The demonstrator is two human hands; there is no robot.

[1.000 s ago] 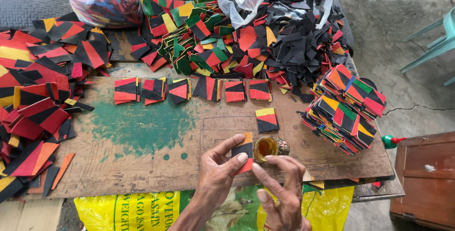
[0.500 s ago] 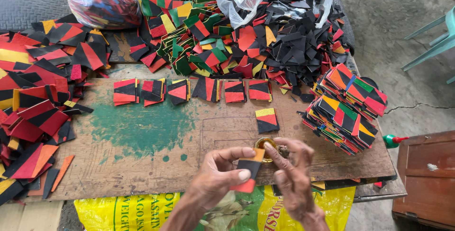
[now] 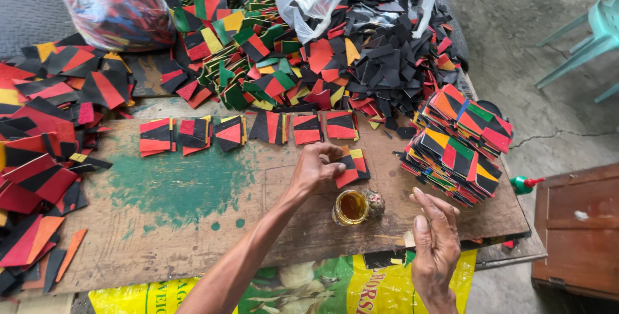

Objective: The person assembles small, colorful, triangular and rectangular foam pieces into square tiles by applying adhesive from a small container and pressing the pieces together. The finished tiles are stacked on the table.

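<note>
My left hand [image 3: 314, 169] reaches onto the worn wooden board [image 3: 193, 224] and presses its fingertips on a small black, red and yellow piece [image 3: 354, 167], which lies on a short stack. A small open jar of amber glue [image 3: 351, 207] stands just below that stack. My right hand [image 3: 435, 240] hovers at the board's front edge, right of the jar, fingers loosely together. A small pale stick [image 3: 409, 239] shows by its thumb, seemingly held.
A row of similar pieces [image 3: 245, 131] lines the board's far side. A tall pile of finished multicoloured squares [image 3: 461, 143] stands right. Loose scraps heap behind [image 3: 309, 49] and left [image 3: 45, 133]. Two plastic bags [image 3: 106, 1] sit behind. A wooden box [image 3: 577, 230] stands at the right.
My left hand carried the piece away from the jar and set it on the short stack. My right hand drew back from the jar toward the front right.
</note>
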